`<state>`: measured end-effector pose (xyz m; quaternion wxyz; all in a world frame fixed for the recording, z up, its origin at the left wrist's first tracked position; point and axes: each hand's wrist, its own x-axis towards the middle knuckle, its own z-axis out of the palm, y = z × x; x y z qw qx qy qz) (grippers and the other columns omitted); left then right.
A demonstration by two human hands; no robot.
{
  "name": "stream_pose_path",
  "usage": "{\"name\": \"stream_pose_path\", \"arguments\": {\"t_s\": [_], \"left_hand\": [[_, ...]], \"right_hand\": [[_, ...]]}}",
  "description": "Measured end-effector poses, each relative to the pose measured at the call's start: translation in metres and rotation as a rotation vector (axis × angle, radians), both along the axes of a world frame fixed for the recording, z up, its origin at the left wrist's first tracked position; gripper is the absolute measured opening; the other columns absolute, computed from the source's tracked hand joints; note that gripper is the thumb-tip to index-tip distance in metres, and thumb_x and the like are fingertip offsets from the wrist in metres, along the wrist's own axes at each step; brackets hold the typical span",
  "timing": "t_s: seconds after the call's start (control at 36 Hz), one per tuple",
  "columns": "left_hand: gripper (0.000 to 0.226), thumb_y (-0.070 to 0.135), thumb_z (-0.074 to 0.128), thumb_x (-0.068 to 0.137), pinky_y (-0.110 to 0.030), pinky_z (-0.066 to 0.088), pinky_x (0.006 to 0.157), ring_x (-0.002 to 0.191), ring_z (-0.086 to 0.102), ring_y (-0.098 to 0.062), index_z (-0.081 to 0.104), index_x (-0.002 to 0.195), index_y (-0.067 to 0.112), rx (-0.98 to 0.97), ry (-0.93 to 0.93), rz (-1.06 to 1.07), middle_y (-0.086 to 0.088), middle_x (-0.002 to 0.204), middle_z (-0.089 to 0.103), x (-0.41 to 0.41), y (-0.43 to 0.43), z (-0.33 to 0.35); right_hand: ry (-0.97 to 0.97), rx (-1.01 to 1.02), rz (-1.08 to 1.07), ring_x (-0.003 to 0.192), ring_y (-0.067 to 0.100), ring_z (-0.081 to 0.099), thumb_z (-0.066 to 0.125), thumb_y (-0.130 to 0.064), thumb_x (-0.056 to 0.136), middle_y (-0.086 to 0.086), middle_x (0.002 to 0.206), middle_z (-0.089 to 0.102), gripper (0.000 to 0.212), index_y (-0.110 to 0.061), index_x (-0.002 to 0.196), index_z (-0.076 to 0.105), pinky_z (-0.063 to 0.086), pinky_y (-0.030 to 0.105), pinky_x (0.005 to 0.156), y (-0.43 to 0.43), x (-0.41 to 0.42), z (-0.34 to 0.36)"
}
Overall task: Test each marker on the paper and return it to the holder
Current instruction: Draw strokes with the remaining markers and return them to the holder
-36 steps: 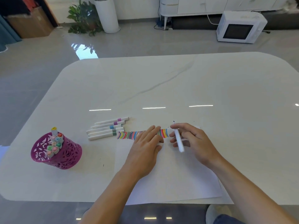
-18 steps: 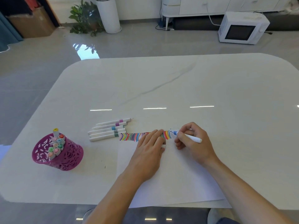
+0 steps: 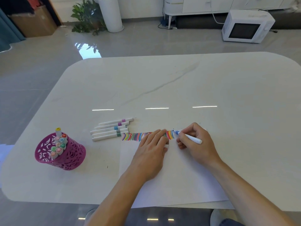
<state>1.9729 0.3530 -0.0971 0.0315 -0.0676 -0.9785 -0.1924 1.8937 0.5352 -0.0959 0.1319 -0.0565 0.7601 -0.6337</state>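
**A:** While the tip of the blue marker [image 3: 187, 137] sits at the right end of the row of strokes [image 3: 132, 137], log the grip. The right hand [image 3: 197, 144] pinches the barrel between thumb and curled fingers, with the tail end pointing right and near.

**B:** Logged. Left hand [image 3: 153, 149]?

**A:** Flat on the paper [image 3: 179, 185], fingers straight and together, holding nothing. Its fingertips cover the middle of the row.

**B:** Advice for the stroke?

**A:** Judgement only: light pressure, one short mark just right of the rightmost stroke so the colours do not run together. The flat hand should bear down, since the sheet lies loose on a glossy table [image 3: 228, 95] and could slide. I cannot tell whether the tip is touching the paper.

**B:** Marker relative to the hands?

**A:** Barrel inside the right hand's grip. The tip juts out to the left into the gap between the hands, just beside the left fingertips and apparently apart from them.

**B:** And the return?

**A:** The holder [image 3: 65, 159], a purple cut-out cup, stands well apart at the near left with markers [image 3: 59, 144] upright in it. Five white markers [image 3: 110, 130] lie side by side on the table, just left of the row, between the holder and the hands. I see no cap for the blue one, and it would need finding before the marker goes back.
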Motion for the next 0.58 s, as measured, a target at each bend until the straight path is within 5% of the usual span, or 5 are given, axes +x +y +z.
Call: {"name": "stream_pose_path", "arguments": {"t_s": [0.33,0.58], "left_hand": [[0.029,0.024,0.042,0.105,-0.030,0.013,0.122,0.151,0.018,-0.014,0.050,0.133,0.020,-0.010,-0.013,0.011,0.006,0.161,0.029,-0.0009,0.0008,0.0006],[0.029,0.025,0.042,0.105,-0.029,0.013,0.122,0.151,0.018,-0.014,0.050,0.132,0.020,-0.007,-0.013,0.013,0.007,0.161,0.029,-0.0011,0.0004,-0.0006]], "right_hand": [[-0.018,0.057,-0.012,0.059,0.022,0.071,0.070,-0.011,0.089,0.009,0.070,0.076,0.013,-0.005,0.084,0.059,0.059,0.028,0.056,-0.0010,-0.0018,-0.0014],[-0.068,0.076,-0.026,0.050,0.015,0.062,0.071,-0.026,0.076,0.010,0.064,0.073,0.026,-0.007,0.078,0.052,0.047,0.021,0.045,-0.0010,-0.0021,0.0011]]}}
